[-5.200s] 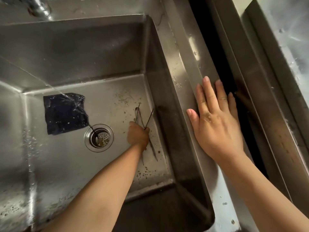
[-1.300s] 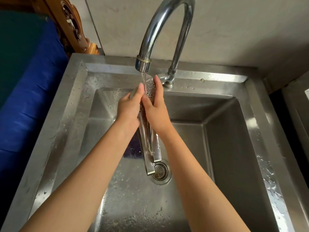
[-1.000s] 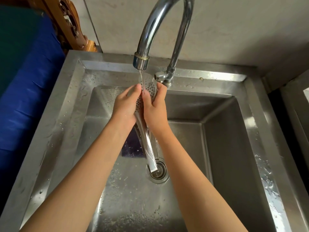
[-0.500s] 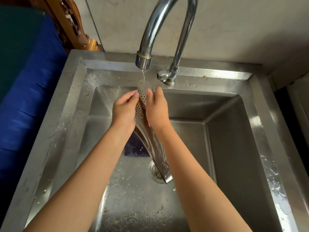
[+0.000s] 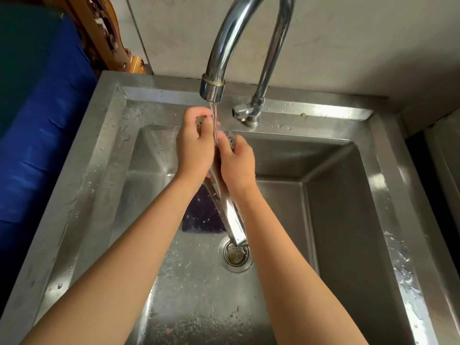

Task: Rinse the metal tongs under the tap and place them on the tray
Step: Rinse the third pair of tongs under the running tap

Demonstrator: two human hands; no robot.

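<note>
Tongs (image 5: 230,220) — left hand (image 5: 194,150), right hand (image 5: 236,163) each gripping a tip — over sink (image 5: 348,220), under tap (image 5: 224,46).

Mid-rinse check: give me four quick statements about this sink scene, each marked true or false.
1. Water runs from the curved chrome tap. True.
2. The joined end of the perforated metal tongs points down toward the round drain strainer. True.
3. Only the left hand grips the tongs. False: the right hand grips them too.
4. The dark blue cloth lies on the rim of the steel sink. False: it lies on the sink floor, beside the strainer.
</note>
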